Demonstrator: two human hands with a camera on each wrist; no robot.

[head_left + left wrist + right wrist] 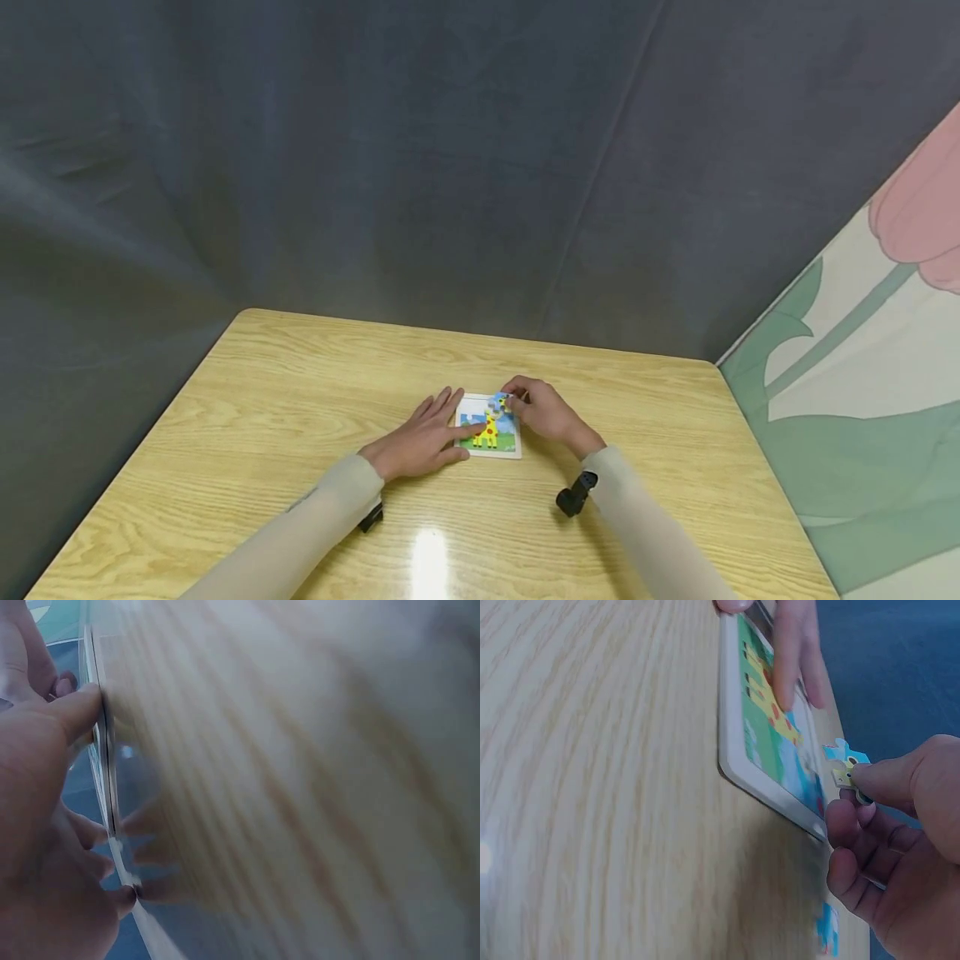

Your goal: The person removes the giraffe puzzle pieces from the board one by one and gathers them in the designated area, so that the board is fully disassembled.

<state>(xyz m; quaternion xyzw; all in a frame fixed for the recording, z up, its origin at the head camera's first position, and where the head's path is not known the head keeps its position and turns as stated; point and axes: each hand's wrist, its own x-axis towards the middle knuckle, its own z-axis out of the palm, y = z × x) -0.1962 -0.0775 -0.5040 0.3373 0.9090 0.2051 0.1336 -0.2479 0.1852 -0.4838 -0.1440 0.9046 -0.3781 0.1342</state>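
A small jigsaw puzzle in a white frame (488,455) lies on the table, showing a yellow giraffe with red spots on green and blue. My left hand (423,437) is spread flat at its left side, with the index finger resting across the picture and the thumb by the lower left corner. Between thumb and fingers, my right hand (551,414) pinches a jigsaw piece (840,761) with part of the giraffe's head on blue. That piece is held over the frame's upper right part. The frame's upper left part shows bare white.
A loose blue jigsaw piece (827,930) lies on the wooden table (315,375) beside the frame, seen in the right wrist view. Behind the table hangs a dark curtain (420,167). A flower-patterned cloth (862,433) stands along the right edge.
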